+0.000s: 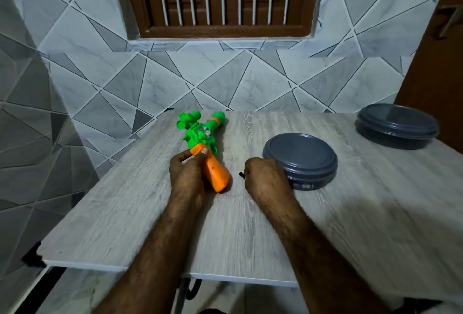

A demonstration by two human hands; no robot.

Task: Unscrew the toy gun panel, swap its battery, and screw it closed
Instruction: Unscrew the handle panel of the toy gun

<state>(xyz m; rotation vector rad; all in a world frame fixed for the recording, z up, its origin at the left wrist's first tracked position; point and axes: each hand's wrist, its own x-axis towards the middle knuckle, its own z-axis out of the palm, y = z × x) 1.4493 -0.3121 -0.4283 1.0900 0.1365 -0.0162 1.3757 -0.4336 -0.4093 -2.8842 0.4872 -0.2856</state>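
Note:
A green and orange toy gun (204,138) lies on the grey wooden table (250,226), barrel pointing away from me and orange handle (216,174) toward me. My left hand (188,173) grips the gun where the handle meets the green body, thumb on top. My right hand (265,176) is closed in a fist just right of the handle, around a thin dark tool (242,174) whose black tip sticks out on the left. Most of that tool is hidden inside the fist.
A dark grey round lid (300,158) lies upside down right behind my right hand. A dark grey lidded container (397,126) stands at the table's far right. The tiled wall rises behind the table, whose left and front edges are close.

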